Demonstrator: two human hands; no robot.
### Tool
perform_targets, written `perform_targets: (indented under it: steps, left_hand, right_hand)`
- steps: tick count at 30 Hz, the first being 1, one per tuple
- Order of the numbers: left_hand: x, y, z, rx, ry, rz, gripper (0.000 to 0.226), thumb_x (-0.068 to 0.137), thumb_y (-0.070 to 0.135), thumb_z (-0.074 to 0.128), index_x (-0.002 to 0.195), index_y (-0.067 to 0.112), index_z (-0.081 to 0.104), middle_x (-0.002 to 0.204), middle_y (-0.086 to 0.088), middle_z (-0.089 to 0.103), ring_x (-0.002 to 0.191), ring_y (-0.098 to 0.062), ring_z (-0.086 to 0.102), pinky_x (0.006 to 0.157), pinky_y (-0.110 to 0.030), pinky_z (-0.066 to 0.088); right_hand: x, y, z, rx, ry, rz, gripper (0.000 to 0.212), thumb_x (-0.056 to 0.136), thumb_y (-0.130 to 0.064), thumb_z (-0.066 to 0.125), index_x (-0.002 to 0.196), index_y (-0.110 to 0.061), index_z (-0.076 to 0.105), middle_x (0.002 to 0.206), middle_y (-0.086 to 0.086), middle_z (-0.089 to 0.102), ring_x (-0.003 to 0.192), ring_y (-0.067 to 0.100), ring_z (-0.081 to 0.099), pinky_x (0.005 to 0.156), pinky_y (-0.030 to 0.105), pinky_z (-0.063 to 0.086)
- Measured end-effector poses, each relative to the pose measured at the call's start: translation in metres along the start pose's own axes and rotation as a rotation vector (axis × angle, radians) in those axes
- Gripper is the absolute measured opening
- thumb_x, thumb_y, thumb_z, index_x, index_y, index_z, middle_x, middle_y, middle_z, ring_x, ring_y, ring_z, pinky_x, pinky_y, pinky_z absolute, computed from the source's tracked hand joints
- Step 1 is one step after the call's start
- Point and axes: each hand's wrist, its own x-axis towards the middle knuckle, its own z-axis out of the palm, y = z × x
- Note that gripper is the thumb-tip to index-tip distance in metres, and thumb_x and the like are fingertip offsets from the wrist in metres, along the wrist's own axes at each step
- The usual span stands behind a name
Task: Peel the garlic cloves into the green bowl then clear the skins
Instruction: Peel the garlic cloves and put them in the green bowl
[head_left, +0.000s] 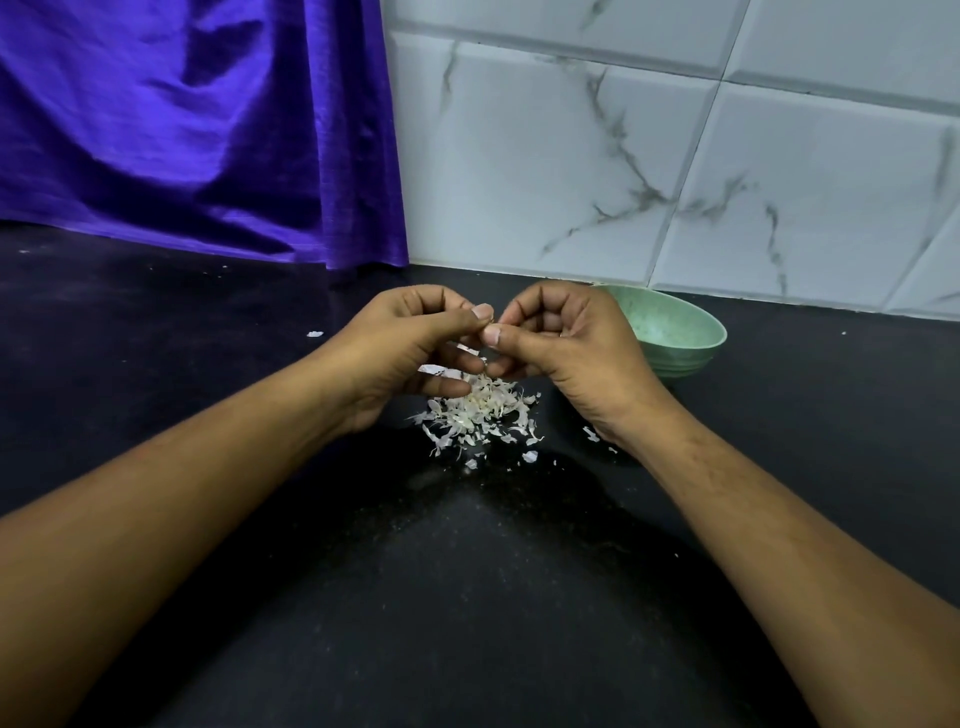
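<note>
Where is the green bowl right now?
In the head view, the green bowl sits on the black counter at right, near the tiled wall, just behind the right hand.

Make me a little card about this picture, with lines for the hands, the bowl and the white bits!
left hand: fingers curled, pinching a hidden bit
right hand: fingers curled, pinching the same bit, thumb tips meeting
garlic skins: loose pile beneath both hands
green bowl: upright, behind the right hand
counter: black, a few stray flakes
background: purple cloth left, marble tiles right
</note>
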Motion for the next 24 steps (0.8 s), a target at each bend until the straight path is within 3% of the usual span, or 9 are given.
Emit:
perform_targets:
  steps: [7, 14, 17, 24]
  left_hand:
    - [0.0009, -0.0027, -0.0001, 0.003, 0.033, 0.028, 0.021, 0.093, 0.024, 0.073, 0.106, 0.008, 0.069, 0.091, -0.008, 0.071, 0.074, -0.011, 0.069, 0.059, -0.024, 0.060]
    - [0.0021, -0.0037, -0.0003, 0.205, 0.081, 0.169, 0.022, 0.101, 0.020, 0.066, 0.099, -0.002, 0.066, 0.084, -0.010, 0.071, 0.071, -0.015, 0.069, 0.058, -0.028, 0.057]
    - [0.0019, -0.0058, 0.0019, 0.353, 0.121, 0.258, 0.023, 0.103, 0.023, 0.064, 0.095, 0.002, 0.068, 0.085, -0.012, 0.073, 0.071, -0.016, 0.071, 0.058, -0.032, 0.058]
    - [-0.0012, -0.0021, 0.0039, 0.156, 0.120, 0.182, 0.034, 0.088, 0.024, 0.079, 0.100, -0.006, 0.067, 0.080, -0.010, 0.069, 0.069, -0.015, 0.067, 0.057, -0.026, 0.058]
  right_hand:
    - [0.0002, 0.0013, 0.0009, 0.044, -0.006, 0.008, 0.014, 0.089, 0.005, 0.074, 0.100, 0.002, 0.067, 0.076, 0.008, 0.074, 0.068, 0.021, 0.073, 0.064, 0.029, 0.061]
    - [-0.0005, 0.0023, 0.0029, 0.065, 0.017, -0.001, 0.014, 0.088, 0.005, 0.075, 0.100, 0.000, 0.070, 0.078, 0.009, 0.075, 0.070, 0.020, 0.072, 0.070, 0.037, 0.064]
    - [-0.0004, 0.0032, 0.0027, 0.100, 0.044, 0.017, 0.018, 0.086, 0.005, 0.077, 0.100, 0.001, 0.066, 0.079, 0.013, 0.073, 0.070, 0.023, 0.073, 0.069, 0.040, 0.065]
    - [-0.0004, 0.0026, -0.0002, 0.133, 0.000, -0.003, 0.014, 0.087, 0.008, 0.073, 0.099, 0.002, 0.072, 0.084, 0.010, 0.076, 0.073, 0.020, 0.073, 0.070, 0.033, 0.064]
